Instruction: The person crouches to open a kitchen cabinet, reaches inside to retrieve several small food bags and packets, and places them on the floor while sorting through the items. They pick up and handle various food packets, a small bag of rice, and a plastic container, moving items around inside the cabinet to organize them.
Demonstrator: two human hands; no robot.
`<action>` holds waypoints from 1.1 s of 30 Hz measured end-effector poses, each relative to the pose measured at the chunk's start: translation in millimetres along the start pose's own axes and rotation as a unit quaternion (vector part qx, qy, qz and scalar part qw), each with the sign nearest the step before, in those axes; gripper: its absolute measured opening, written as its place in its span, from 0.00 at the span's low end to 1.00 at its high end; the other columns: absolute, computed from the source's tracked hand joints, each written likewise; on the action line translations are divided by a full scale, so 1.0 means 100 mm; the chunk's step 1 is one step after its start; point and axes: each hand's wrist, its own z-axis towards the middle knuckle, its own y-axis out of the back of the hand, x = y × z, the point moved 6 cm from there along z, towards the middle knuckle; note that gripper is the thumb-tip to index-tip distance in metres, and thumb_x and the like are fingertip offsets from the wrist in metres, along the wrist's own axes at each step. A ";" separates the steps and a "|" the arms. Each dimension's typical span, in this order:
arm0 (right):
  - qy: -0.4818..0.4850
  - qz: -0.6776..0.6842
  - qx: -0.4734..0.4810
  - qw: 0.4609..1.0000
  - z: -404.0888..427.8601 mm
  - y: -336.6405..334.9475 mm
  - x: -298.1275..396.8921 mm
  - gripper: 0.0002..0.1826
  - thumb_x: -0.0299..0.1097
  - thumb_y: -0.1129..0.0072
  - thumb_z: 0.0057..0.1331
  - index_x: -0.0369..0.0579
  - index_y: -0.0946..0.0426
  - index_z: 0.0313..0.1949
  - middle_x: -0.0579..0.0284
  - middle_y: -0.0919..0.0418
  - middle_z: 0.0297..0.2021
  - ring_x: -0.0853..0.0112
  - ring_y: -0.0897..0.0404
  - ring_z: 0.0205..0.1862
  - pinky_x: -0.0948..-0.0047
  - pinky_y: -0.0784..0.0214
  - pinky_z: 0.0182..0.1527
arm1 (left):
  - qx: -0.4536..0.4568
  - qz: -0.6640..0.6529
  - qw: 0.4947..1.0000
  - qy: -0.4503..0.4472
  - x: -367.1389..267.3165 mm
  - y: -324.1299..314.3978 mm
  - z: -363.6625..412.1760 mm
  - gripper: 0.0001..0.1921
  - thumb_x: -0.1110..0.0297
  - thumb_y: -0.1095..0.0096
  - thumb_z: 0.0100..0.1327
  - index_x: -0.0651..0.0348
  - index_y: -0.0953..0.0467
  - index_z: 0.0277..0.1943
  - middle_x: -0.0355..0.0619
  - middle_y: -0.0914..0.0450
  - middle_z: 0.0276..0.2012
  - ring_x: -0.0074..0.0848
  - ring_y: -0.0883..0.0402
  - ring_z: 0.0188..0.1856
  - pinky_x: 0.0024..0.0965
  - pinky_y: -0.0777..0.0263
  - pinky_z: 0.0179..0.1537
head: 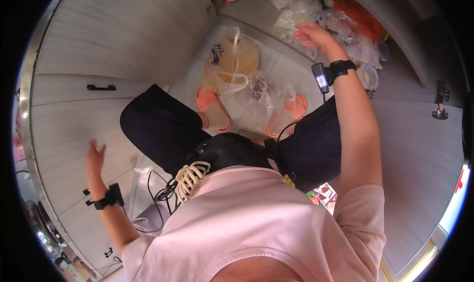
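My right hand (314,36) reaches over the cabinet floor at the upper right, fingers apart, beside crumpled clear plastic bags (290,19); it appears to hold nothing. At the far left, my left hand (95,158) is raised in front of a grey wood-grain cabinet front, somewhat blurred, with nothing in it. A clear plastic bag of yellow grains or beans (246,56) stands on the tiles between my feet and the open cabinet. Next to it lies a clear bag with dark reddish contents (259,87). Both wrists wear black straps.
A red plastic bag (357,17) and a round clear container (369,77) are in the cabinet at right. Open cabinet doors (122,34) flank me. A drawer handle (101,87) juts out at left. Orange slippers (222,121) are on my feet. Black cables (163,197) hang at my side.
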 end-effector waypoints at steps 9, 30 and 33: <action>0.129 -0.244 0.003 0.961 0.42 -1.34 0.26 0.30 0.54 0.45 0.58 0.38 0.28 0.48 0.52 0.25 0.47 0.64 0.27 0.49 0.71 0.34 0.50 | 0.075 -0.152 0.831 -0.530 -4.30 0.18 -0.29 0.21 0.75 0.48 0.58 0.60 0.34 0.57 0.55 0.28 0.52 0.43 0.30 0.55 0.36 0.37 0.55; 0.209 -0.086 0.279 0.933 -0.06 -2.00 0.50 0.20 0.42 0.44 0.60 0.39 0.26 0.46 0.56 0.22 0.41 0.73 0.25 0.43 0.75 0.36 0.48 | 0.187 -0.274 0.841 -0.428 -4.34 -0.37 0.21 0.07 0.72 0.56 0.63 0.63 0.30 0.39 0.48 0.28 0.30 0.34 0.28 0.34 0.33 0.31 0.37; 0.221 -0.132 0.216 0.942 -0.18 -2.45 0.49 0.29 0.43 0.39 0.52 0.36 0.33 0.48 0.49 0.25 0.42 0.65 0.27 0.45 0.70 0.36 0.48 | 0.218 -0.403 0.820 -0.343 -4.54 -0.25 0.17 0.07 0.71 0.57 0.65 0.65 0.31 0.37 0.41 0.29 0.28 0.21 0.29 0.33 0.27 0.32 0.35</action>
